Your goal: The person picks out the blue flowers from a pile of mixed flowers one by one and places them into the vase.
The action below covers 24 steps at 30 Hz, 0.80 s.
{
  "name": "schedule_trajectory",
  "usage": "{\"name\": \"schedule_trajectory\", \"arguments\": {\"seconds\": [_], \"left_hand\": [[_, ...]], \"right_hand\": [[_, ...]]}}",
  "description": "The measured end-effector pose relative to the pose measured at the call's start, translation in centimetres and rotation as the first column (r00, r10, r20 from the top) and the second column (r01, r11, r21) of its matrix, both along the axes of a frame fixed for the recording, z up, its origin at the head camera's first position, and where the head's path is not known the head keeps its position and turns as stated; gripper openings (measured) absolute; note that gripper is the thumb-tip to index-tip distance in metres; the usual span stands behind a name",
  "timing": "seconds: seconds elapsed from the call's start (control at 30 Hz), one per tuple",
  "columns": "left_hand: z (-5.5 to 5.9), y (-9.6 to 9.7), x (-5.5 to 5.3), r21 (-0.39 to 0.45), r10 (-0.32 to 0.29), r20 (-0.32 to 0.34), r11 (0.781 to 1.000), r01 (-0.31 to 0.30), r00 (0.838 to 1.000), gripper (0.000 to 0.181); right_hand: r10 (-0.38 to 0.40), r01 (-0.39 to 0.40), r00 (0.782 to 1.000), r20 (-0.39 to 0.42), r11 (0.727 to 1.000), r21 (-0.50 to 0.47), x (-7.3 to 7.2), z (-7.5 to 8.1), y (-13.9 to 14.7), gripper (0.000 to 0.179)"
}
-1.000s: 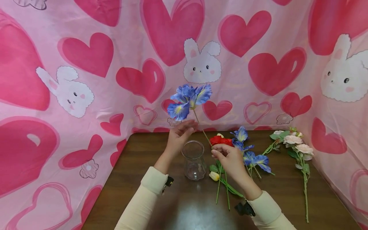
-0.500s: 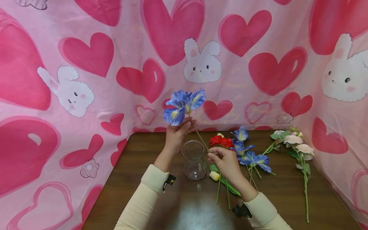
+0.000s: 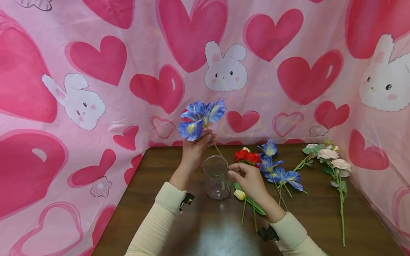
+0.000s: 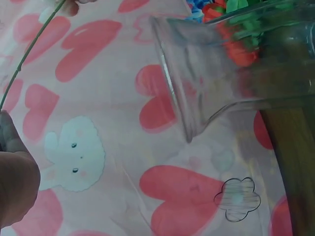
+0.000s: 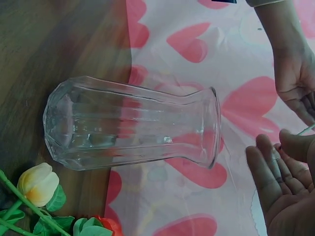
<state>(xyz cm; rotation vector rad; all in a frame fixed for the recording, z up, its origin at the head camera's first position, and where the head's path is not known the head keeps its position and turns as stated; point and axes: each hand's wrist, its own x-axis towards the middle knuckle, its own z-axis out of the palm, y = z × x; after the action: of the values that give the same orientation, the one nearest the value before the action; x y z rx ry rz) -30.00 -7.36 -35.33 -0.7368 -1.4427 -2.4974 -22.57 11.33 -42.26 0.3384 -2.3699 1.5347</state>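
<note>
A blue artificial iris [image 3: 193,113] with yellow streaks leans to the left above the table in the head view. My left hand [image 3: 193,153] holds its thin stem just under the bloom. Lower down, my right hand [image 3: 249,176] pinches the stem's end between thumb and fingertips. A clear glass vase [image 3: 217,188] stands upright between the two hands, and the stem's lower end is beside its rim, overlapping it in this view. The left wrist view shows the bare stem [image 4: 30,48] running between both hands, while the bloom is out of sight there.
Right of the vase lie red flowers [image 3: 242,155], a pale yellow tulip [image 3: 239,195] and several blue irises [image 3: 269,163]. Pale pink roses [image 3: 327,154] on long stems lie farther right. A pink heart-print cloth [image 3: 256,81] hangs around the brown wooden table [image 3: 153,199].
The iris has moved left and a little down with both hands. The left hand's fingers have closed around the stem below the bloom. The right hand has drawn the stem's end toward the vase rim.
</note>
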Motion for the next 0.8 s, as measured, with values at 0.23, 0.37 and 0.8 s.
{"name": "schedule_trajectory", "arguments": {"seconds": [0.23, 0.37, 0.8], "left_hand": [[1.3, -1.2, -0.3, 0.034, 0.064, -0.046, 0.998, -0.062, 0.997, 0.021], [1.9, -2.0, -0.7, 0.047, 0.12, -0.047, 0.992, -0.118, 0.992, 0.022], [0.3, -3.4, -1.8, -0.056, 0.275, -0.077, 0.959, -0.28, 0.958, 0.014]], "right_hand": [[0.034, -0.035, 0.996, 0.081, 0.999, 0.001, -0.3, -0.1, 0.3, 0.033], [0.036, -0.037, 0.988, 0.149, 0.999, 0.006, -0.6, -0.6, 0.5, 0.043], [-0.009, -0.035, 0.974, 0.226, 0.982, 0.188, -2.6, -4.0, -0.1, 0.07]]}}
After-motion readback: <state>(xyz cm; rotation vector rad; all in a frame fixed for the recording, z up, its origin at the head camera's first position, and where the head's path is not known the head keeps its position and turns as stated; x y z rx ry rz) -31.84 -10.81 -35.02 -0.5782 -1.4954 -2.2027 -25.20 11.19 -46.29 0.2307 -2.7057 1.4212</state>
